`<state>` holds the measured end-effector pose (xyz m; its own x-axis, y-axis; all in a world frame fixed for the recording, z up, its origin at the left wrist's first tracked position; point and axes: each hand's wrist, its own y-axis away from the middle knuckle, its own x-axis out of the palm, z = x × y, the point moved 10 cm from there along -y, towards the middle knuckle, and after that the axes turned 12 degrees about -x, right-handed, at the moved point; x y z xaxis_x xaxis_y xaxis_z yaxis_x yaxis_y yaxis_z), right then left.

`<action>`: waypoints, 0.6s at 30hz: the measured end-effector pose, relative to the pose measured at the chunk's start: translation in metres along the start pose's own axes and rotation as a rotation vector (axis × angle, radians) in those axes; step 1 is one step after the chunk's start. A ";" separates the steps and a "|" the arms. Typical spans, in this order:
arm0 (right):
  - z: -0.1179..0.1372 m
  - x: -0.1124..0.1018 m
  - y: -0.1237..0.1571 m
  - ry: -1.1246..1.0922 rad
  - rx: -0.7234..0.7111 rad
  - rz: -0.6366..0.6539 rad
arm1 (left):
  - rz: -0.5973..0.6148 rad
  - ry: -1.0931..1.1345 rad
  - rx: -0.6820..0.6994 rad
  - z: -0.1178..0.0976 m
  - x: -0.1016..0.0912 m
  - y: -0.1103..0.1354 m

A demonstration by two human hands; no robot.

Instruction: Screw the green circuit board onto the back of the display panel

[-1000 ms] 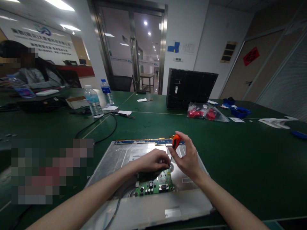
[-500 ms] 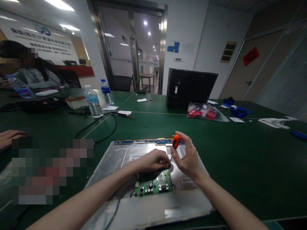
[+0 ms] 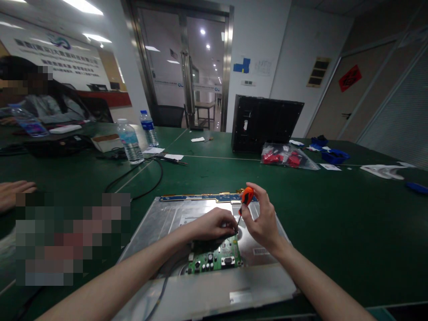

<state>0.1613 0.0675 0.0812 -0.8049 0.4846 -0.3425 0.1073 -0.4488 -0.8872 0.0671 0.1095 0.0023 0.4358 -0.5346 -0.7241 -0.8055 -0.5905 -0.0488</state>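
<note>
A bare metal monitor back panel (image 3: pixel 157 223) lies flat on the green table in front of me. A green circuit board (image 3: pixel 216 256) sits on its middle. My right hand (image 3: pixel 262 220) is closed round a small screwdriver with an orange handle (image 3: pixel 246 195), its tip pointing down at the board's upper right corner. My left hand (image 3: pixel 214 225) is curled, fingertips pinched at the same spot beside the tip; what they hold is too small to make out. A grey cable (image 3: pixel 163 285) runs from the board toward me.
Two water bottles (image 3: pixel 129 141) and a black cable (image 3: pixel 147 178) lie at the left. A black panel (image 3: pixel 264 122) stands behind a plastic bag of red parts (image 3: pixel 284 157). Blue trays (image 3: pixel 334 156) are far right. Another person's hand (image 3: pixel 13 192) rests at the left edge; a person sits far left.
The screwdriver handle has tilted slightly to the right in my right hand. Another person's hand came into view at the left edge. My left hand has stayed put.
</note>
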 end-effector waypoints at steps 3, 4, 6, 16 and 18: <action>0.004 -0.002 -0.004 0.034 -0.038 -0.005 | -0.009 -0.017 -0.007 0.001 0.000 0.000; 0.005 -0.003 -0.005 0.041 -0.049 -0.004 | -0.012 -0.024 -0.009 0.001 0.000 0.000; 0.007 -0.002 -0.006 0.047 -0.061 0.004 | -0.015 -0.034 -0.011 0.001 0.001 0.000; 0.001 -0.002 0.000 0.004 0.005 -0.015 | 0.007 0.009 0.002 -0.004 0.000 0.001; 0.001 -0.002 -0.001 0.007 0.006 -0.009 | 0.009 0.004 0.005 -0.004 0.000 0.000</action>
<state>0.1618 0.0660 0.0829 -0.8019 0.4934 -0.3370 0.0968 -0.4492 -0.8881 0.0683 0.1069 0.0050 0.4306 -0.5421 -0.7216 -0.8110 -0.5832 -0.0458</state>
